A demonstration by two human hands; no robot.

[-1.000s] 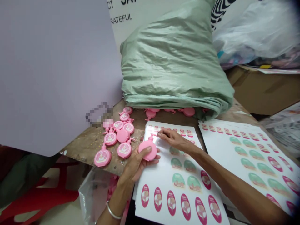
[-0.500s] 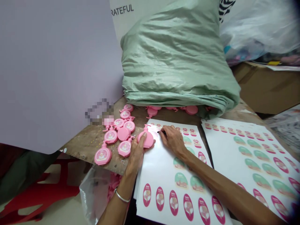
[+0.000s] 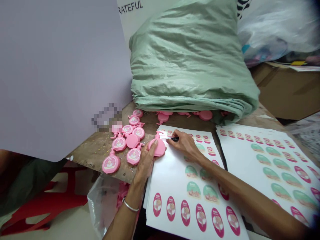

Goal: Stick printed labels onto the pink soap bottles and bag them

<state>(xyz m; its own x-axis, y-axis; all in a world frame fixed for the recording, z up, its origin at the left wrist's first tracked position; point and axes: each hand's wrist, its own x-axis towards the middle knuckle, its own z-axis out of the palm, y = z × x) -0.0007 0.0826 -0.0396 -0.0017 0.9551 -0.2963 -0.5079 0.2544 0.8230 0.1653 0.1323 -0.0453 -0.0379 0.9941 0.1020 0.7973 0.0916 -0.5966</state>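
Observation:
My left hand (image 3: 146, 160) is closed round a flat, round pink toy pump bottle (image 3: 158, 147), thumb on its plain face and nozzle pointing away from me. Just right of it, my right hand (image 3: 183, 145) pinches a small black pen-like tool (image 3: 174, 139); its exact kind is unclear. The tool's tip is over the upper part of a sticker sheet (image 3: 167, 173), which bears pink and green printed stickers. Several more pink toy bottles (image 3: 119, 143) lie left of my left hand, most with a round label. One bottle (image 3: 132, 141) among them shows a plain face.
A second stack of sticker sheets (image 3: 240, 156) lies to the right. Behind stands a bulky green bag (image 3: 192, 66), with pink bottles (image 3: 205, 115) by its base. A clear plastic bag (image 3: 97, 200) hangs below the table's left edge, near a red stool (image 3: 62, 200).
My right hand has turned slightly, and more of the black tool shows now. The bottle stays in my left hand, almost in the same place. The view has shifted a little.

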